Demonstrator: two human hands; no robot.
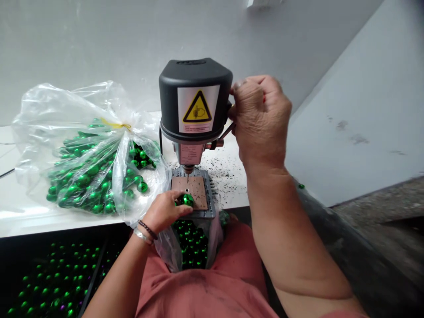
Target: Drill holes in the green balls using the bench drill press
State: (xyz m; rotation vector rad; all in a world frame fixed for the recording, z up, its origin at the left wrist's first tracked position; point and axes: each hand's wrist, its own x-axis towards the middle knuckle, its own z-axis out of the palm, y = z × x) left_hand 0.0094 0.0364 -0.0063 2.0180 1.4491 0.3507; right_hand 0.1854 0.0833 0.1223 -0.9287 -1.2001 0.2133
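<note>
At drill press [195, 70], head view: green ball [188, 200] pinched by left hand [164, 209] over plate [199, 191], just short of bit [188, 178], apparently for steadying. Lever [227, 131] gripped by right hand [261, 119], likely for bit-height control. Clear bag [39, 110] of balls [142, 187] placed alongside, presumably for easy reach.

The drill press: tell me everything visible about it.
The drill press stands upright on the white table: rounded dark plastic-looking cover, warning sticker with a yellow triangle, metal-looking chuck, thin bit pointing down, raised over a holed brown board. Dark shavings dot its base. The right hand grips its side lever; the left hand holds a green ball on the board. Whether it runs is unclear.
</note>
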